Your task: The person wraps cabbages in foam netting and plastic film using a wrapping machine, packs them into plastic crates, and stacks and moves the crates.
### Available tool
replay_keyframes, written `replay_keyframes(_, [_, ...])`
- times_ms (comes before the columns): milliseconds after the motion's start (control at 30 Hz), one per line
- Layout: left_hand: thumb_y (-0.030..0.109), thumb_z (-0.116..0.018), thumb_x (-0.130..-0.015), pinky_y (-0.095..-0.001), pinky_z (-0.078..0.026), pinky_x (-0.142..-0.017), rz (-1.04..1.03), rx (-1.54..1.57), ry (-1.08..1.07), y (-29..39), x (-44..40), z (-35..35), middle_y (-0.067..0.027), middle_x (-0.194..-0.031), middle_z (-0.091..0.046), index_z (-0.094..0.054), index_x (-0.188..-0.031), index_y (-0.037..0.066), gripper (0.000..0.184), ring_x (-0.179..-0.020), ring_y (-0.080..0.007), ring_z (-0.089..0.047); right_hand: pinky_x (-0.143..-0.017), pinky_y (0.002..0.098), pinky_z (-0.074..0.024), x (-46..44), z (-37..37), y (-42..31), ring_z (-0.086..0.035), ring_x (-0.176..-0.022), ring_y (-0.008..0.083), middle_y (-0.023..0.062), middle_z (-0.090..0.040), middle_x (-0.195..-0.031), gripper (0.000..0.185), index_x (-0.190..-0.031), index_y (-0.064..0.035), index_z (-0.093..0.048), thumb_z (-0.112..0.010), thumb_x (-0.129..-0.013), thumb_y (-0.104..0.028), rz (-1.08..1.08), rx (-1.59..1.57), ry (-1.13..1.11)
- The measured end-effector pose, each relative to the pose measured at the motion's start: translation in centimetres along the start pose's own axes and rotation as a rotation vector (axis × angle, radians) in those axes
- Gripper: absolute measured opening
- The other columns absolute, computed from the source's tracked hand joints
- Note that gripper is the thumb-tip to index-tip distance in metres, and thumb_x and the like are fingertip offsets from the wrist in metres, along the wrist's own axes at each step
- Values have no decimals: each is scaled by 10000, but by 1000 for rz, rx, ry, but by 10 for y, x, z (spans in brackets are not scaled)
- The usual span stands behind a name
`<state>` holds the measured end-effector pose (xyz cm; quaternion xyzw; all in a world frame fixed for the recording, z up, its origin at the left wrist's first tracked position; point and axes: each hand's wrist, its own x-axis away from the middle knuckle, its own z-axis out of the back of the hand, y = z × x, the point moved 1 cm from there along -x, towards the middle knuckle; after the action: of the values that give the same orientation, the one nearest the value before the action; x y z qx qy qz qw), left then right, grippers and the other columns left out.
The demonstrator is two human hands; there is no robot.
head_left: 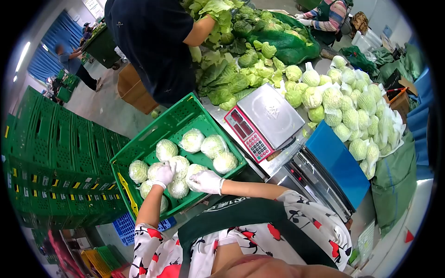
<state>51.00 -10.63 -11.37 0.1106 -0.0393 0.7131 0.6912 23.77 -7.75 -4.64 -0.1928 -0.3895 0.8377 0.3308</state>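
Both my hands wear thin white gloves and reach into a green plastic crate (121,149). My left hand (165,175) is closed against a wrapped round cabbage (153,170) in the crate's near left part; its fingertips are partly lost among the heads. Just to the right, my right hand (205,181) has its fingers curled on another wrapped cabbage (194,169). Between the hands lie a cabbage (179,164) and a lower one (178,189). Several more wrapped heads fill the crate, among them a cabbage (213,146) toward the far right.
Right of the crate stands a digital scale (271,111), beside a blue-topped wrapping machine (336,167). Netted cabbages (352,106) are heaped farther right. Loose leaves (227,78) cover the table's far side, where a person (148,46) works. Green crates (51,153) are stacked at left.
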Motion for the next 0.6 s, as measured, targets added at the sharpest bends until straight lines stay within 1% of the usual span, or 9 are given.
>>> replay_keyframes(100, [495, -383, -1003, -509, -528, -807, 29, 3, -68, 5, 1, 8, -289, -869, -686, -519, -1192, -59, 601, -849, -432, -677, -771, 486, -528, 0, 3, -3, -667, -801, 403, 226, -692, -858, 399, -1042, -38, -711, -506, -956, -370, -20, -30, -18])
replay_keyframes(300, [498, -373, -1005, -513, -528, -798, 35, -5, -89, 6, 0, 9, -297, -897, -684, -504, -1221, -64, 617, -859, -436, -677, -762, 484, -531, -2, 5, -2, -668, -794, 407, 228, -694, -858, 407, -1029, -40, -720, -507, -958, -380, -32, -30, -10])
replay_keyframes(400, [483, -366, -1016, -546, -511, -782, -1, 9, -61, 2, 0, 5, -323, -879, -665, -463, -1245, -66, 603, -831, -480, -650, -760, 485, -532, -1, 6, -5, -668, -793, 407, 230, -693, -858, 410, -1027, -41, -721, -507, -958, -385, -40, -40, -13])
replay_keyframes(467, [486, -363, -1015, -548, -510, -785, 11, 15, -67, 2, 0, 6, -322, -890, -665, -456, -1253, -65, 607, -841, -481, -649, -760, 486, -533, -1, 7, -5, -668, -789, 407, 230, -693, -853, 412, -1028, -40, -721, -507, -958, -386, -46, -52, -15])
replay_keyframes(567, [489, -358, -1015, -551, -509, -789, 4, 7, -51, 2, 0, 4, -320, -899, -666, -449, -1261, -61, 610, -851, -482, -648, -743, 494, -522, -1, 4, -5, -666, -762, 402, 215, -685, -801, 325, -950, -56, -689, -506, -954, -325, -26, -25, 42])
replay_keyframes(600, [490, -357, -1015, -552, -508, -790, -2, 2, -42, 1, 1, 3, -319, -901, -667, -446, -1263, -59, 610, -854, -482, -648, -745, 495, -522, -1, 4, -5, -667, -762, 402, 214, -686, -801, 329, -954, -55, -689, -503, -955, -327, -29, -20, 35])
